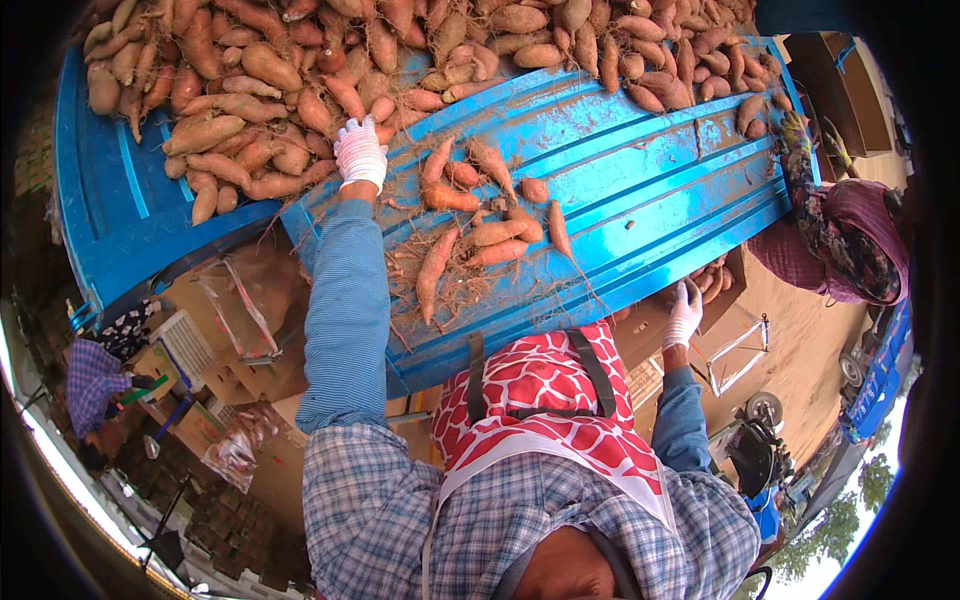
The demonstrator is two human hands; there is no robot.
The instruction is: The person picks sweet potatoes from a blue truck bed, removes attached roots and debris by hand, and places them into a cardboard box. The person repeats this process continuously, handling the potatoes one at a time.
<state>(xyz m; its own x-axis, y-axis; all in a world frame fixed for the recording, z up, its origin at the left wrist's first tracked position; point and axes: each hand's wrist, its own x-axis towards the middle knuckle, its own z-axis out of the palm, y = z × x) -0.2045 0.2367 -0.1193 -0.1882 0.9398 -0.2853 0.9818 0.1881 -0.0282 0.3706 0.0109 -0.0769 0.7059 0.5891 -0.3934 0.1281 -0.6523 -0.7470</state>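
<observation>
My left hand (361,154), in a white knit glove, reaches to the edge of a large heap of sweet potatoes (274,67). Its fingertips touch the sweet potatoes there; whether they grip one is hidden. My right hand (684,315), gloved alike, is lowered past the near edge of a blue metal truck-bed panel (600,172). Its fingers are apart and nothing shows in them. Just beside it, a cardboard box (724,300) holds several sweet potatoes (709,279). A loose group of sweet potatoes (499,232) lies on the panel among dry rootlets (465,289).
A co-worker's gloved hand (796,135) is at the panel's far right end. Another person (97,382) is at lower left among cartons and a white plastic crate (182,349). A metal-framed stand (739,356) and a parked motorbike (754,450) are at right.
</observation>
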